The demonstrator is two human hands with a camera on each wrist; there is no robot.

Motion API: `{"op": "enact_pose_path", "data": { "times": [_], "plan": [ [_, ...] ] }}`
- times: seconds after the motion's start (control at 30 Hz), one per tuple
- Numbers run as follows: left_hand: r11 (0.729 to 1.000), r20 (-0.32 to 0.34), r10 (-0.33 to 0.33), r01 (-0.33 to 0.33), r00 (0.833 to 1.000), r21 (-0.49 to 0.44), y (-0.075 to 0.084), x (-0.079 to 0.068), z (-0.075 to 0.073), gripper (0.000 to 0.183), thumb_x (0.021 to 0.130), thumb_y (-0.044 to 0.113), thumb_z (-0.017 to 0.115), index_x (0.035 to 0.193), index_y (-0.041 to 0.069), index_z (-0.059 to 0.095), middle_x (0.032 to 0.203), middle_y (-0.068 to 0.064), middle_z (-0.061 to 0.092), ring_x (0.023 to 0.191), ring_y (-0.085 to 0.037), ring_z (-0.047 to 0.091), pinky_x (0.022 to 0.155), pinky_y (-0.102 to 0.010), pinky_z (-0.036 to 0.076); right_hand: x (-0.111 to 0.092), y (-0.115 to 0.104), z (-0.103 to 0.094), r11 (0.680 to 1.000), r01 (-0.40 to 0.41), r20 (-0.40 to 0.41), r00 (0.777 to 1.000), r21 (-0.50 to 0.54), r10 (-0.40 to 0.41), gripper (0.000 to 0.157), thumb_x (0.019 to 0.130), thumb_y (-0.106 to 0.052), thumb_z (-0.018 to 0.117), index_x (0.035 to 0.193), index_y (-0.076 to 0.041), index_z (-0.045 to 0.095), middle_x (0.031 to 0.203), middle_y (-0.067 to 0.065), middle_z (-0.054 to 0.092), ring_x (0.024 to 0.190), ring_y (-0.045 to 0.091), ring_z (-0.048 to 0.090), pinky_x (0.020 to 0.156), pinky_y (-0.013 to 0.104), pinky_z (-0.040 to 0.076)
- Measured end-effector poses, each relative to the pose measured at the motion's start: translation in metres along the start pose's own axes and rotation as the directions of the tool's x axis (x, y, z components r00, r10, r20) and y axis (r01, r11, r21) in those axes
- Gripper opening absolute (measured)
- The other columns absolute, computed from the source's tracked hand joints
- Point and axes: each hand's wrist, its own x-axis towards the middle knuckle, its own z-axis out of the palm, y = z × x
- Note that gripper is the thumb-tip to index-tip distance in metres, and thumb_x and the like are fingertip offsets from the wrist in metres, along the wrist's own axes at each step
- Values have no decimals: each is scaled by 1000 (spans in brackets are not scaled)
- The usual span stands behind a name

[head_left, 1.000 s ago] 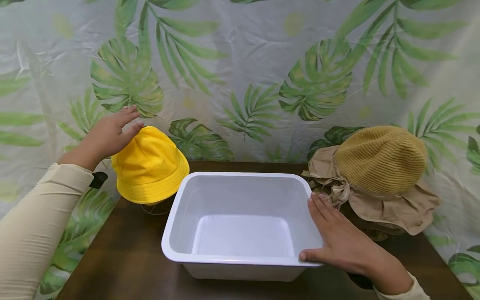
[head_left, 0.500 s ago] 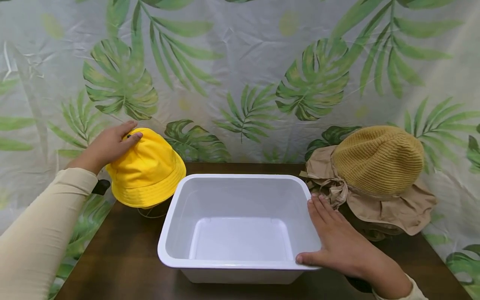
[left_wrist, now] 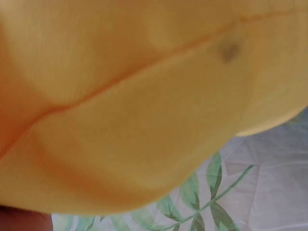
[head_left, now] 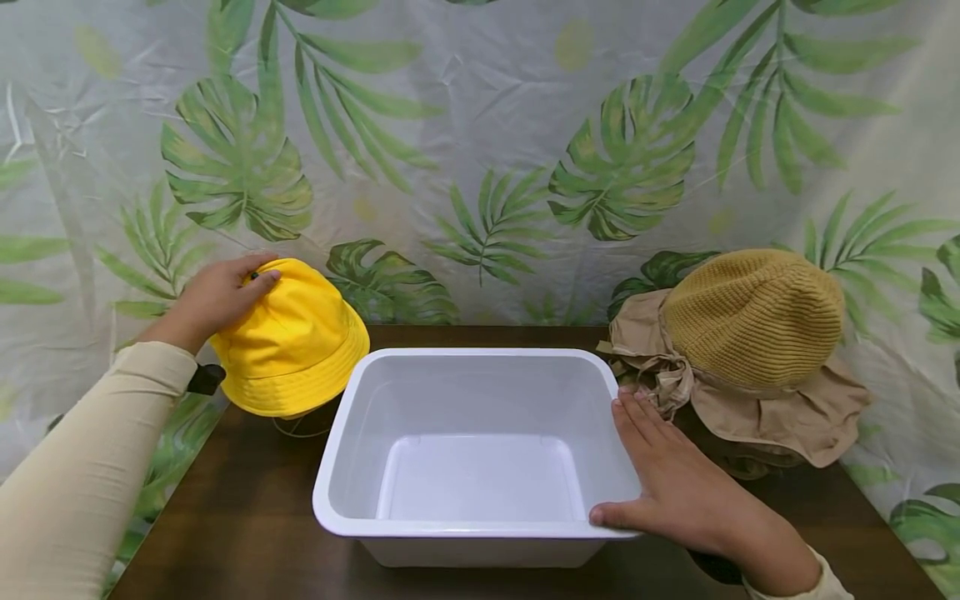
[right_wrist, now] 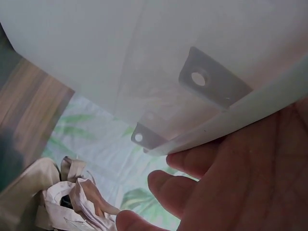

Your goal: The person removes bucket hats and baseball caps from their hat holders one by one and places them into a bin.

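Note:
At the left of the head view, a yellow bucket hat sits on a thin wire stand. My left hand grips its crown, thumb on the near side; the other fingers are mostly hidden behind the cloth. Yellow cloth fills most of the left wrist view. A white plastic tub stands in the middle, with nothing in it. My right hand rests along its right rim with fingers extended. From below, the right wrist view shows those fingers beside the tub's outer wall.
At the right, a ribbed mustard knit hat sits on top of a tan wide-brimmed hat with a tied bow. All stand on a dark wooden table. A leaf-print curtain hangs directly behind.
My left hand has come down from above the yellow bucket hat onto its crown and taken hold there. My right hand stays on the tub's rim.

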Motion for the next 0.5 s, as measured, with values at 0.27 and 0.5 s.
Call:
{"op": "enact_pose_path", "data": {
  "times": [0.27, 0.5],
  "plan": [
    [999, -9, -4, 4, 1000, -34, 3, -1, 2, 64, 105, 49, 32, 153, 7, 37, 147, -35, 38, 131, -57, 32, 104, -70, 27, 0, 0, 0, 1000, -3, 3, 1000, -6, 3, 123, 77, -80, 58, 156, 4, 16, 164, 20, 9, 149, 40, 9, 112, 63, 22],
    [999, -13, -11, 10, 1000, -51, 6, -1, 1, 61, 106, 46, 33, 153, 8, 39, 148, -32, 38, 134, -55, 31, 106, -69, 26, -1, 1, -2, 1000, 8, 1, 1000, -10, -8, 121, 78, -78, 59, 156, 4, 16, 164, 20, 9, 149, 41, 10, 110, 65, 23]
  ]
}}
